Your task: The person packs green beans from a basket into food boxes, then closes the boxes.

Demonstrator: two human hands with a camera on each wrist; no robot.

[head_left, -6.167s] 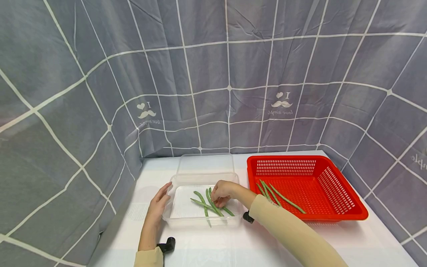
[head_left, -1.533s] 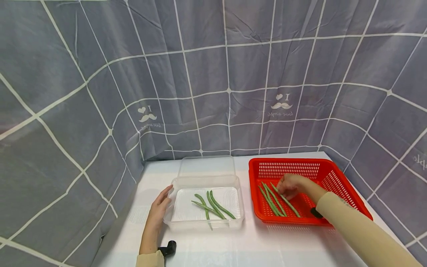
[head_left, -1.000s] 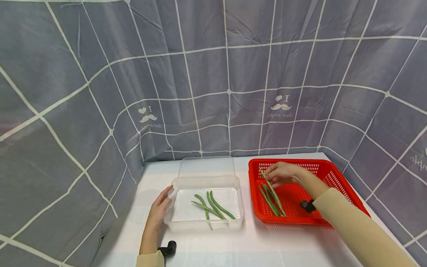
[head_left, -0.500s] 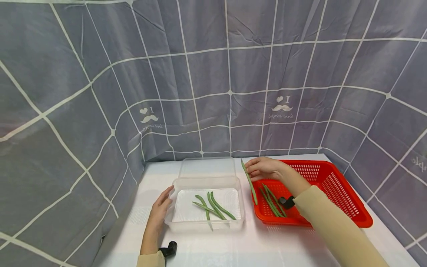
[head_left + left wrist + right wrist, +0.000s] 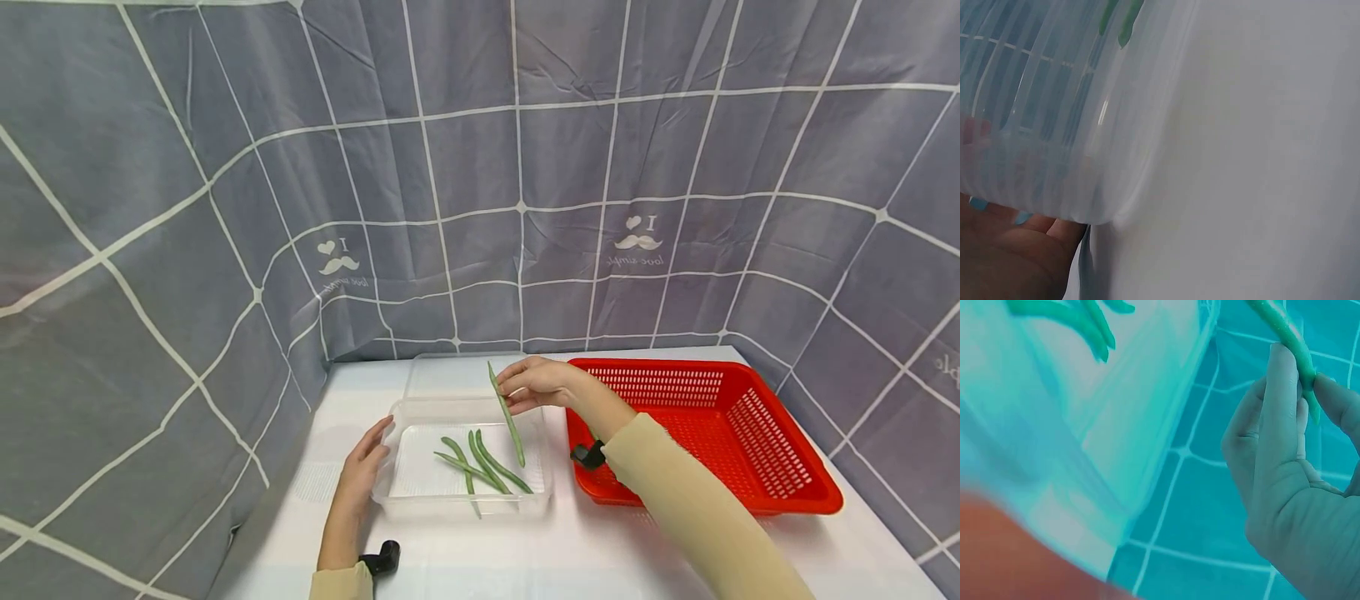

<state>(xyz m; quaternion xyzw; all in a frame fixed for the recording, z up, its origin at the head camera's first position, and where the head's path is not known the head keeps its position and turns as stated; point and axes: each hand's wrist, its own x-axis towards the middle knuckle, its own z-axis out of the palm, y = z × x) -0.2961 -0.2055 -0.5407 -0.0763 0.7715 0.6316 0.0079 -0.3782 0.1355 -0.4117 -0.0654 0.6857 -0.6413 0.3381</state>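
Note:
A single green bean (image 5: pixel 512 429) is pinched between the thumb and fingertips of my right hand (image 5: pixel 538 382), held slanting above the right side of a clear plastic container (image 5: pixel 412 408). The right wrist view shows the same bean (image 5: pixel 1288 340) gripped near one end. Inside the container several green beans (image 5: pixel 480 461) lie crossed over each other. My left hand (image 5: pixel 360 467) rests against the container's left wall, its fingers extended along the side; the left wrist view shows the hand (image 5: pixel 1016 250) at the ribbed wall.
To the right stands a red perforated basket (image 5: pixel 813 475); my right forearm crosses over it and hides most of the beans in it. Behind the container a clear lid (image 5: pixel 450 372) lies flat on the white table (image 5: pixel 450 567). A grey checked curtain (image 5: pixel 480 167) surrounds the table.
My right hand has lifted a green bean out of the red basket and carried it left to above the container. The left hand has stayed at the container's side.

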